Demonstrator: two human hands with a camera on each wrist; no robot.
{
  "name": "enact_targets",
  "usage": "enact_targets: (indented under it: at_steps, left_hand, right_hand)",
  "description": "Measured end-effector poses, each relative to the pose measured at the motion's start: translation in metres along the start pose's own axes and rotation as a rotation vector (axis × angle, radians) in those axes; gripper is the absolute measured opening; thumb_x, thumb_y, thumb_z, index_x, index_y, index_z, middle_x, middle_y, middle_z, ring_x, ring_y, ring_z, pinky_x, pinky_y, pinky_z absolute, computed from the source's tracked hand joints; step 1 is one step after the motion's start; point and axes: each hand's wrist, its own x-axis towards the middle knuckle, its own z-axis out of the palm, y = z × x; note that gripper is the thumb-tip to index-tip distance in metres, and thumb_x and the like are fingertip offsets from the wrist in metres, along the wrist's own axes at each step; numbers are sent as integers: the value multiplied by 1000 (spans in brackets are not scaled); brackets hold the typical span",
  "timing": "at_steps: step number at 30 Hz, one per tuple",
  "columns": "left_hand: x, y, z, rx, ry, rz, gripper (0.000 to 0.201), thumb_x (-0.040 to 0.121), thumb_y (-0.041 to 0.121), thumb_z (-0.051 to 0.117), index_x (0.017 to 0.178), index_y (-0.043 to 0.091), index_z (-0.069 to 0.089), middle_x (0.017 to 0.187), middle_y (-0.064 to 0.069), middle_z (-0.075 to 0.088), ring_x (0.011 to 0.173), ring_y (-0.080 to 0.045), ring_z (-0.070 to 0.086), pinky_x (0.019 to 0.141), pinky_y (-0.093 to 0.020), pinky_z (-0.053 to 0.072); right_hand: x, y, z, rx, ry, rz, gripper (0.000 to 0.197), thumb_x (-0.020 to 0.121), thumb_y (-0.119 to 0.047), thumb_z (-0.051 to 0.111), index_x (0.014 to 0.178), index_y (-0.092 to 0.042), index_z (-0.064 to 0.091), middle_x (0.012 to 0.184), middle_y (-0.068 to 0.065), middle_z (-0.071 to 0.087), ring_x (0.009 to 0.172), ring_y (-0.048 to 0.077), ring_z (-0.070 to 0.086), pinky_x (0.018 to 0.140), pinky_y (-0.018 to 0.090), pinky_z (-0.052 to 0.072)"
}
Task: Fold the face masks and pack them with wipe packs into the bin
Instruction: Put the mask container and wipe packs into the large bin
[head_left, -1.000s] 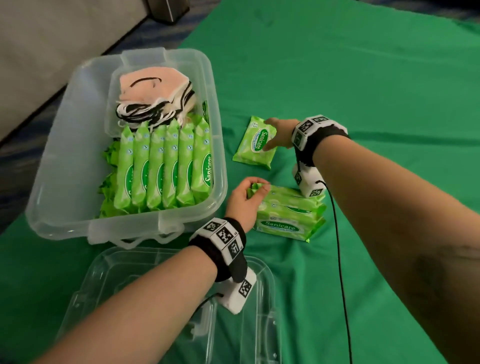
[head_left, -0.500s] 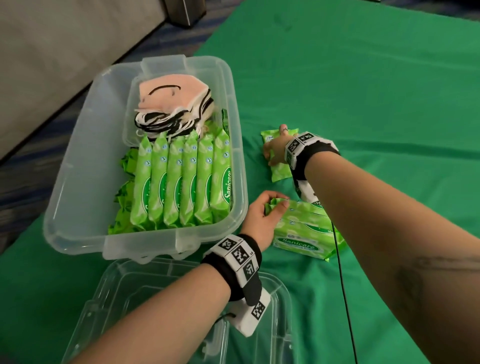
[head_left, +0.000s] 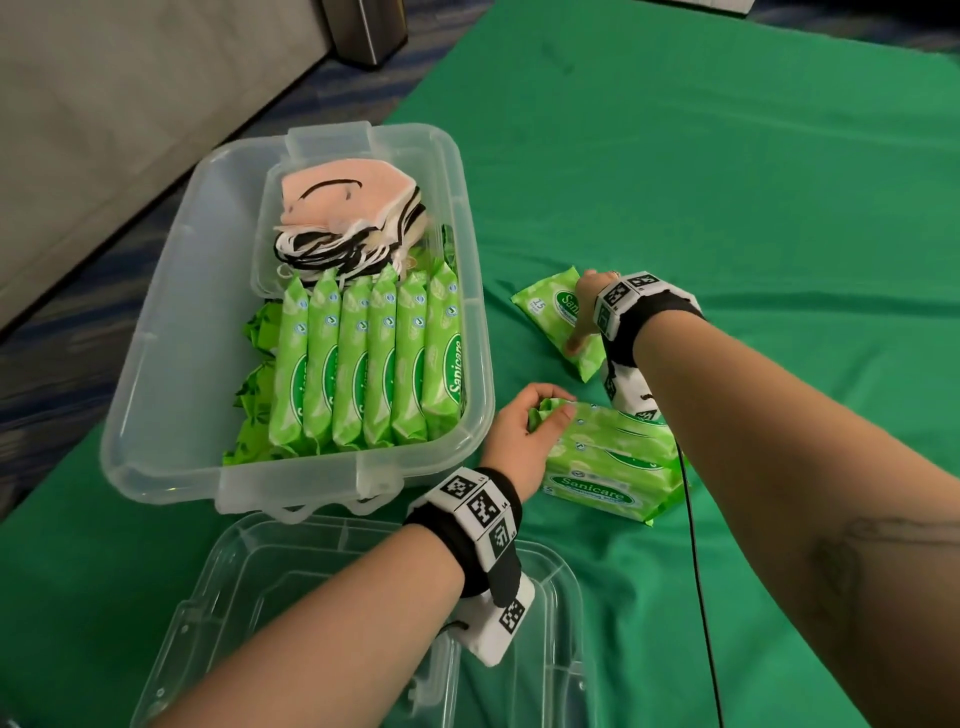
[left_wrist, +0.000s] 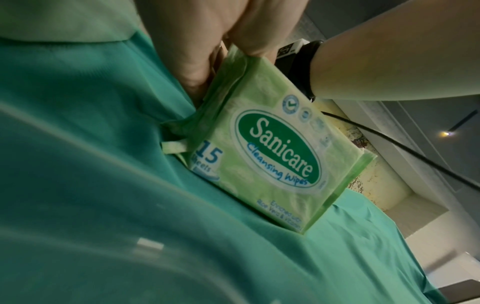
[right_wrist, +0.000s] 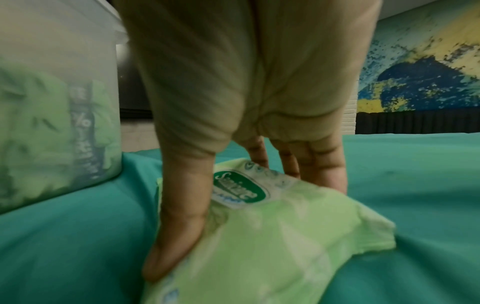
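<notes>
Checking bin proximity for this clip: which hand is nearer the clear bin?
Left. The left hand grips stacked packs just beside the bin; the right hand holds a single pack farther away.

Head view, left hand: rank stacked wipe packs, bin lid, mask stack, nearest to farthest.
1. stacked wipe packs, in the left hand grip, on the cloth.
2. bin lid, below the wrist.
3. mask stack, far end of the bin.
</notes>
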Motion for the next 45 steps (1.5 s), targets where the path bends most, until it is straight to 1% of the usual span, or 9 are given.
enact_targets:
  at_steps: [4,9,13,17,20,25,28,35,45]
  left_hand:
    - [0,1,-1,23,8,17,13,88,33,60,81,43,60,92,-9,60,76,-15,45,72,-38,42]
    - [-1,3,-1,93,40,44,10,90,28,59,84,35,57,75,-3,54,50,-15,31,53,-26,34]
    - [-1,7,-1,143,50,33,6,91,27,58,94,24,54,65,9,44,39,-4,26,41,-17,27]
    - [-1,14,1,152,102,-50,39,90,24,59,124,17,41,123,-5,51,97,-12,53,80,-15,37]
    - [-4,17,1,117,55,-83,69,91,22,57,147,25,16,148,-8,32,135,-20,34,104,-26,28]
    - [1,24,6,308,37,-56,40,97,20,46,136,11,45,153,-8,26,140,-19,26,111,-24,18]
    - [0,28,14,138,132,-145,37,93,32,53,124,10,56,143,-7,44,131,-21,42,110,-32,29]
    - [8,32,22,281,240,-212,39,92,43,52,106,7,58,106,-13,62,99,-30,56,80,-31,39]
    - [5,35,20,283,250,-226,34,99,22,32,91,0,57,94,-22,53,89,-32,47,72,-32,33]
  right_hand:
    - [-23,0,-7,34,125,-29,111,38,-44,92,125,-1,39,115,16,57,105,39,58,85,43,50]
    - [-62,6,-35,-38,189,-116,44,72,-13,78,107,2,57,108,19,63,97,34,61,77,35,50]
    - [-112,23,-43,1,222,-219,45,76,-13,74,116,-2,56,109,17,62,102,33,57,79,32,43]
    - [-165,40,-12,-19,52,-276,32,91,-10,50,123,-10,54,114,17,61,104,32,57,77,28,39]
    - [-182,47,21,111,-57,-261,34,98,-21,40,129,-9,46,123,19,57,109,32,54,87,31,41]
    - [-198,41,46,51,23,-297,103,71,-70,57,147,-16,14,139,12,43,125,27,45,106,41,31]
    - [-204,28,63,-192,162,-316,128,56,-61,76,147,-14,-2,134,16,41,119,31,46,99,41,35]
    - [-208,23,85,2,343,-200,130,59,-66,70,147,-8,-7,149,22,21,139,36,20,115,43,12]
    - [-220,27,81,-125,355,-187,82,61,-49,71,121,-8,35,114,10,50,106,28,49,97,41,30]
